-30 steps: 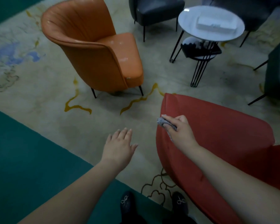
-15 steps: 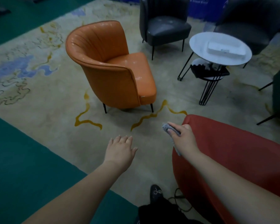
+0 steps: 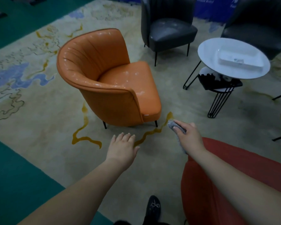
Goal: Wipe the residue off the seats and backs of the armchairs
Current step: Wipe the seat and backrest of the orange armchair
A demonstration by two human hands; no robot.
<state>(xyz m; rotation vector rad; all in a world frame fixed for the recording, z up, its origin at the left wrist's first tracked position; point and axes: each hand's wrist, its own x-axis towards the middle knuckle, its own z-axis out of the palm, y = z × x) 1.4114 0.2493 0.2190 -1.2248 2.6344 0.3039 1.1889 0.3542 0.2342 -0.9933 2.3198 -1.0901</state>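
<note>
The right hand (image 3: 189, 135), gripping the grey cloth (image 3: 175, 125), has left the red armchair (image 3: 234, 184) and now hovers toward the orange armchair (image 3: 110, 78), while the left hand (image 3: 122, 147) stays open, fingers spread.

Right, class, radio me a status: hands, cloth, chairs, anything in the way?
Left hand open, empty. Right hand gripping grey cloth, off the red armchair. Orange armchair ahead, pale marks on seat and back. Open carpet between.
</note>
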